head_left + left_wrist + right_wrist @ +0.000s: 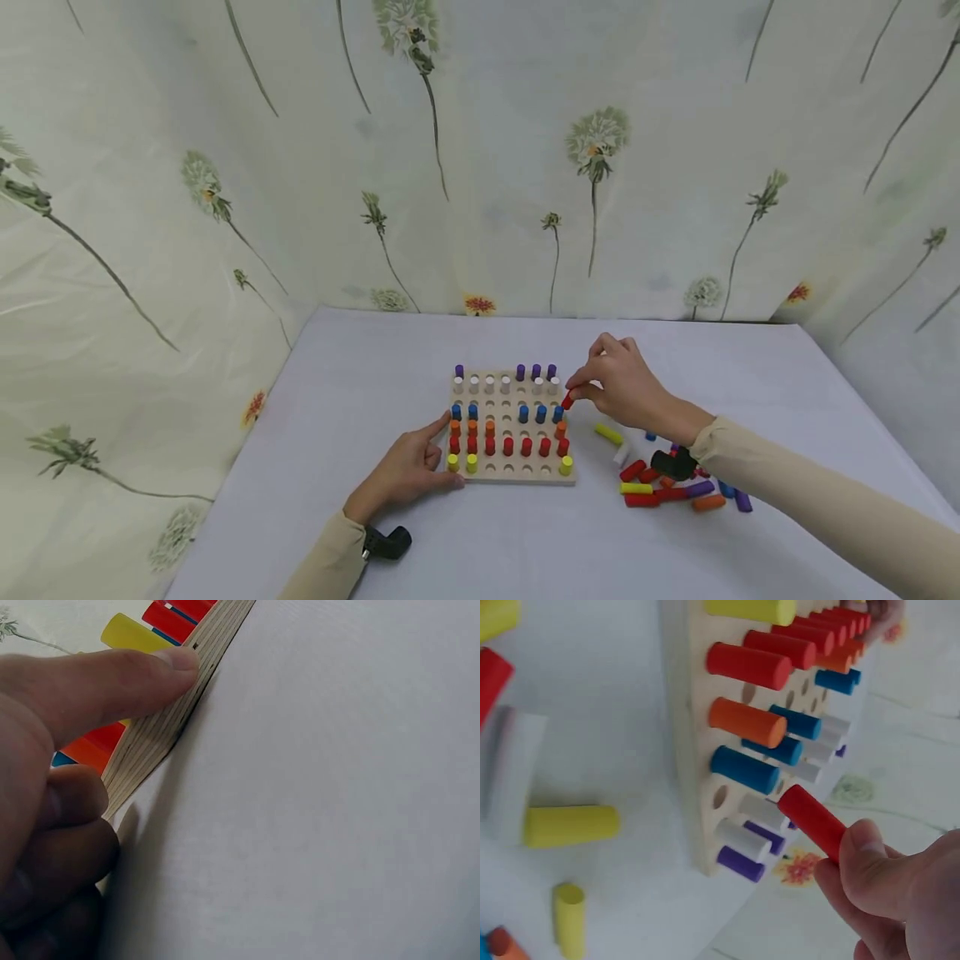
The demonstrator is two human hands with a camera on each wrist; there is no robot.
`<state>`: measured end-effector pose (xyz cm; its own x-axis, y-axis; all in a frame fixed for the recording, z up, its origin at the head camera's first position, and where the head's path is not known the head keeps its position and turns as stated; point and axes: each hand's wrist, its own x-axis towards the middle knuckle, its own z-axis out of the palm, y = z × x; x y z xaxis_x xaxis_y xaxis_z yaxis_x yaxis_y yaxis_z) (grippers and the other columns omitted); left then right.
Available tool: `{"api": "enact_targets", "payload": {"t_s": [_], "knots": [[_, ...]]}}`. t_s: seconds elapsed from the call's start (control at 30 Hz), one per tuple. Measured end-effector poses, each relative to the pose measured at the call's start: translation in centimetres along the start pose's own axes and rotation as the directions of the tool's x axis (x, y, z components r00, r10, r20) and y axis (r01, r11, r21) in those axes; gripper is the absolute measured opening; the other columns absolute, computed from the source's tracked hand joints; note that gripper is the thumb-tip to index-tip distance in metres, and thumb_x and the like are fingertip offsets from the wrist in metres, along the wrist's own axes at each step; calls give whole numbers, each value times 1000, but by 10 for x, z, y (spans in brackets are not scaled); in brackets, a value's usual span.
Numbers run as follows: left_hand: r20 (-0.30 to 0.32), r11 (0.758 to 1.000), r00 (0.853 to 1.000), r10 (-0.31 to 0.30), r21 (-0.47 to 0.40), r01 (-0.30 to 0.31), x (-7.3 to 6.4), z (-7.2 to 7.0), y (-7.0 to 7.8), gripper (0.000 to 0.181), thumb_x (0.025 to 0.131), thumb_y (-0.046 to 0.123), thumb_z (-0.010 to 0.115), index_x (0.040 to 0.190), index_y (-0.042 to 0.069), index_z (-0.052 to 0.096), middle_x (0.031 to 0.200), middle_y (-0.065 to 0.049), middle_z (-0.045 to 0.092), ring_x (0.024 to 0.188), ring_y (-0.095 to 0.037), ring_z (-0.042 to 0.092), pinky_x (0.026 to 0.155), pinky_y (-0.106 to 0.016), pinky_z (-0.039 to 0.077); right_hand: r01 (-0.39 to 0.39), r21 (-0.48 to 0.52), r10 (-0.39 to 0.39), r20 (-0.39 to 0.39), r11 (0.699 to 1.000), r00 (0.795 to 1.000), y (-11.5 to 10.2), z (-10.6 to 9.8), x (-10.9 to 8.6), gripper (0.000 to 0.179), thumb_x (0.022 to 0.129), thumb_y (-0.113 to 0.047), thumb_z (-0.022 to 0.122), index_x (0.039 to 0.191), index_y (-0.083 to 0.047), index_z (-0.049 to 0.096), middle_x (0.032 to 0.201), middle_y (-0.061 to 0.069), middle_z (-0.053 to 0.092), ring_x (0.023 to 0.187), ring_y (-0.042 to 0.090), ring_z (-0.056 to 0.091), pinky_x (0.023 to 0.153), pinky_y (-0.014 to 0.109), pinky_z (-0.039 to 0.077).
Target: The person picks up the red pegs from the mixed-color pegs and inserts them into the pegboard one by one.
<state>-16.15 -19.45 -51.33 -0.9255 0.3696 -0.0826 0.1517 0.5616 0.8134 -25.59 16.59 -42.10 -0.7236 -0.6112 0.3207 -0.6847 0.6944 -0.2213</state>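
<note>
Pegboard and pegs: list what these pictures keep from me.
Head view: parts of some loose pegs, covered by the black wrist device.
Left wrist view: most of the pegboard, behind the left hand or past the top edge.
Right wrist view: gripped end of the red peg, covered by the right hand.

We saw the board [692,765] as pale bare wood, smooth and matt on its face, while its edge [154,742] showed the fine stacked layers of plywood. The raised red peg [814,821] looked evenly coated, smooth with a soft sheen, and we found the same painted look on the yellow peg [571,826] lying flat. The white table covering [360,367] looked matt. We took the right sleeve [810,492] for matt cloth. The backdrop [510,167] was creased and faintly shiny; whether cloth or plastic, we could not tell.
</note>
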Motion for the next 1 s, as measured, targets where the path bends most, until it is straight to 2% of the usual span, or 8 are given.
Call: {"api": "enact_targets", "payload": {"t_s": [0.17, 0.33, 0.6, 0.9, 1.0], "knots": [[0, 1000, 1000, 1, 0, -1, -2, -2, 0, 103, 86, 29, 90, 166, 4, 32, 60, 12, 42, 54, -4, 34, 56, -22, 31, 38, 13, -38, 25, 999, 999, -15, 0, 23, 5, 86, -14, 88, 89, -18, 88, 72, -12, 63, 96, 20, 45, 90, 51, 30], [-3, 1000, 1000, -4, -3, 4, -1, -2, -3, 103, 86, 30, 90, 167, 7, 31, 60, 12, 41, 53, -4, 33, 55, -22, 30, 110, -12, -110, 14, 994, 994, -31, 3, 49, 8, 84, -12, 90, 88, -18, 88, 71, -10, 63, 96, 22, 47, 91, 53, 33], [5, 1000, 1000, 13, -16, -12, 2, -1, -5, 102, 87, 27, 90, 167, 5, 31, 60, 11, 41, 53, -4, 33, 56, -22, 31, 181, 9, -181, 32, 983, 983, -50, 20, 81, 10, 85, -9, 89, 86, -19, 87, 73, -9, 69, 100, 23, 48, 93, 55, 33], [8, 1000, 1000, 11, -18, -11, 1, -1, -3, 100, 87, 27, 89, 166, 4, 32, 59, 11, 41, 53, -4, 34, 55, -22, 31, 189, 50, -191, 53, 981, 980, -56, 39, 103, 4, 87, -15, 88, 86, -19, 87, 75, -10, 71, 98, 22, 45, 93, 53, 30], [0, 1000, 1000, 8, -9, -8, 0, -3, -3, 99, 88, 27, 89, 166, 5, 33, 59, 11, 41, 53, -5, 34, 54, -22, 31, 218, 30, -219, 36, 975, 975, -60, 45, 109, 3, 86, -16, 89, 85, -19, 87, 75, -9, 72, 98, 22, 45, 92, 53, 30]]}}
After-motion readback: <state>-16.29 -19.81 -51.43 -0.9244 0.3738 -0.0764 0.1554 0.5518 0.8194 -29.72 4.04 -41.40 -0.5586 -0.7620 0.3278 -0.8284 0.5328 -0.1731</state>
